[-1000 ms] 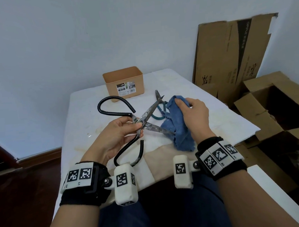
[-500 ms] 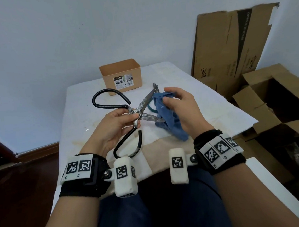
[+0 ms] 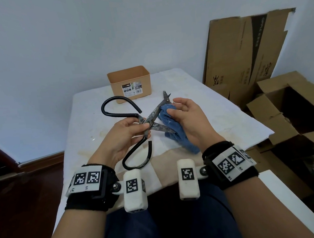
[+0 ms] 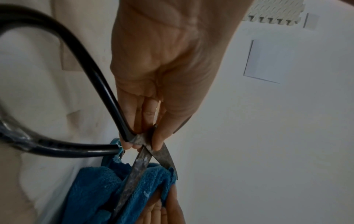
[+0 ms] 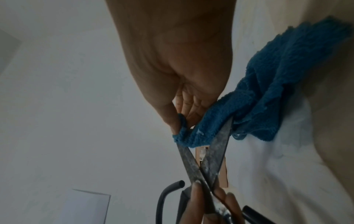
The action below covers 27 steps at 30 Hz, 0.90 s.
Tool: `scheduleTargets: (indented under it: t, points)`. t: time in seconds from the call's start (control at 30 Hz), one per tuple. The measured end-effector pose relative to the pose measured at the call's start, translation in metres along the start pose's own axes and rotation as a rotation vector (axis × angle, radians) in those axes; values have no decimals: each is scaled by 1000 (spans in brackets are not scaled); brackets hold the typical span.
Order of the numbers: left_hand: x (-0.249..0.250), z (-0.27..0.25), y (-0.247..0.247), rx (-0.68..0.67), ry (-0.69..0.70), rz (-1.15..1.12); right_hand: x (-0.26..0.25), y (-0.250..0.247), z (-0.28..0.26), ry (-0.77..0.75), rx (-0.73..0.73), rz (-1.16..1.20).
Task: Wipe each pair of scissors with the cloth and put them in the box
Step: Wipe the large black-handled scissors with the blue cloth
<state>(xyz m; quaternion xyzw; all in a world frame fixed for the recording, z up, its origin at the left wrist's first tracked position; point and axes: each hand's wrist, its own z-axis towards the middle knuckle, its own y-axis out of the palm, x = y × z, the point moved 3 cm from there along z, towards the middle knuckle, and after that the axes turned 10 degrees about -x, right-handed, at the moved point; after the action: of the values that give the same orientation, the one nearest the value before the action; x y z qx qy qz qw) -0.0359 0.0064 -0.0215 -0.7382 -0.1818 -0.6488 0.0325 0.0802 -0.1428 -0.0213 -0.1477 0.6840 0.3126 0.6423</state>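
A large pair of scissors (image 3: 154, 112) with looped black handles and rusty blades is held spread open above the white table (image 3: 218, 117). My left hand (image 3: 145, 128) pinches it at the pivot, thumb on top. My right hand (image 3: 172, 108) holds a blue cloth (image 3: 176, 132), thumb pressing it against the upper blade, and the rest hangs over the lower blade. The wrist views show the cloth (image 4: 95, 189) (image 5: 268, 91) wrapped round one blade (image 5: 216, 151). A tan open box (image 3: 131, 83) stands at the table's far side. A teal handle (image 4: 114, 142) peeks out behind the cloth.
Flat cardboard (image 3: 241, 56) leans on the wall to the right. An open cardboard carton (image 3: 292, 108) sits on the floor beside the table. A beige patch (image 3: 165, 167) covers the table's near edge. Dark floor lies to the left.
My right hand has carried the cloth from the lower blade up onto the upper blade, nearer the tips. The left hand keeps its pinch at the pivot.
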Motion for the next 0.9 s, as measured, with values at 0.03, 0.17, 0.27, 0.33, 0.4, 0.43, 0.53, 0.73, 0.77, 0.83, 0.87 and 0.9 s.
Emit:
scheduleTargets:
  t: [0.03,0.17,0.27,0.33,0.4,0.43,0.53,0.73,0.77,0.83,0.87,0.9]
  points:
    - [0,0,1,-7,1,11,0,1,0,2,-2,1]
    - [1,-1,6,-54,1,40,-1,6,1,19,21,-28]
    - [2,-1,8,-81,14,31,-1,4,2,10,53,-77]
    - [3,-1,10,-92,26,39,-1,3,2,17,80,-107]
    - [4,-2,13,-95,30,45,-2,4,2,18,86,-152]
    - [5,-2,13,-97,32,47,-3,4,2,15,86,-174]
    - [7,-3,15,-106,42,45,-5,2,1,-1,92,-193]
    - [6,-2,12,-145,30,70,-8,-1,-3,-17,86,-131]
    - [6,-3,11,-151,27,75,-8,-2,-3,-13,91,-122]
    - [5,-3,11,-161,22,83,-9,-4,-2,-5,101,-117]
    - [5,-4,11,-161,20,83,-9,-5,-1,-5,106,-118]
    - [4,-4,11,-161,19,82,-10,-6,-2,-8,109,-119]
